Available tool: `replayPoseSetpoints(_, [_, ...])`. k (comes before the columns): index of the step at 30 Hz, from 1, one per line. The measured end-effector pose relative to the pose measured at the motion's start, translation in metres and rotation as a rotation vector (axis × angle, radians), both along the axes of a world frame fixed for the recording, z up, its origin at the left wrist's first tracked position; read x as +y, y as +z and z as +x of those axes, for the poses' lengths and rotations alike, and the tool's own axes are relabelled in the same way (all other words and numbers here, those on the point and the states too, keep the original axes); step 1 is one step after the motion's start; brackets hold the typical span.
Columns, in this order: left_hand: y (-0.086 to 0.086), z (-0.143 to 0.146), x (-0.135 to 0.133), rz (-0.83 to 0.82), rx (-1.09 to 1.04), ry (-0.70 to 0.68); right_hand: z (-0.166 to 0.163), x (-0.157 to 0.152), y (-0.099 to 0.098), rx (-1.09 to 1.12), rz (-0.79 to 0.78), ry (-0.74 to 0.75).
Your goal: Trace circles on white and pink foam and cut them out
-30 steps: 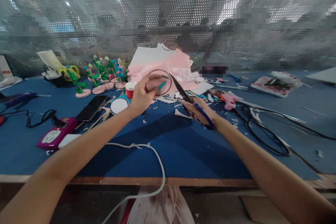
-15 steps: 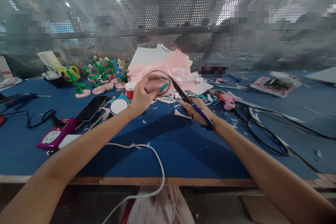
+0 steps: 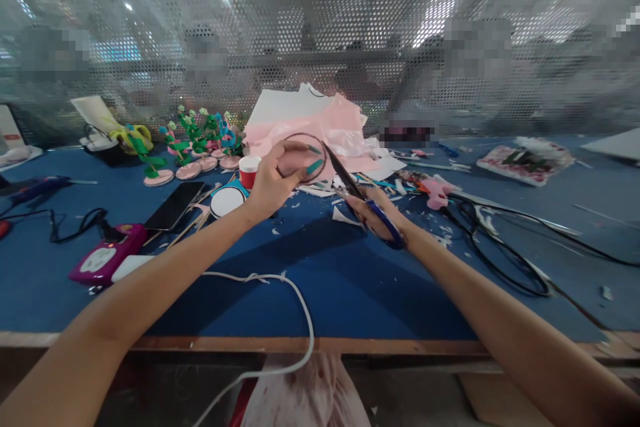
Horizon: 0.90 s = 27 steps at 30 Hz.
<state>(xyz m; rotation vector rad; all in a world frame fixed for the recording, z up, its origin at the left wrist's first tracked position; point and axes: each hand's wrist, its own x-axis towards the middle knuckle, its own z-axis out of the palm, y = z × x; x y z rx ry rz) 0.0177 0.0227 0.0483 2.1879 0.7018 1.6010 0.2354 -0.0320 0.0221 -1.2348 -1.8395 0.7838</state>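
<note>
Between the thumb and fingers of my left hand (image 3: 273,180) is a round pink disc (image 3: 295,163) with a dark rim, held up above the table. My right hand (image 3: 377,210) grips a pair of scissors (image 3: 343,177) with dark blades and blue handles. The blade tips are at the disc's right edge; whether the blades are parted I cannot make out. Behind the disc lies a pile of pink and white sheets (image 3: 305,110). A white round piece with a dark outline (image 3: 227,201) sits left of my left wrist, beside a red and white tub (image 3: 249,170).
Several green and blue flower figures on pink discs (image 3: 189,171) stand at the back left. A phone (image 3: 175,205) and a purple power socket (image 3: 107,255) lie at left, with a white cable (image 3: 300,297) crossing the front. A pink glue gun (image 3: 435,192) and black cord lie at right among scraps.
The disc and my left fingertips have shifted very slightly to the right. The scissors stay at the disc's right edge, almost unmoved.
</note>
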Motion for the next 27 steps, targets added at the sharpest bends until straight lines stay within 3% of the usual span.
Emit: replayPoseSetpoints(27, [0.0030, 0.0018, -0.0030, -0.034, -0.014, 0.030, -0.0028, -0.0029, 0.0026, -0.043, 0.039, -0.059])
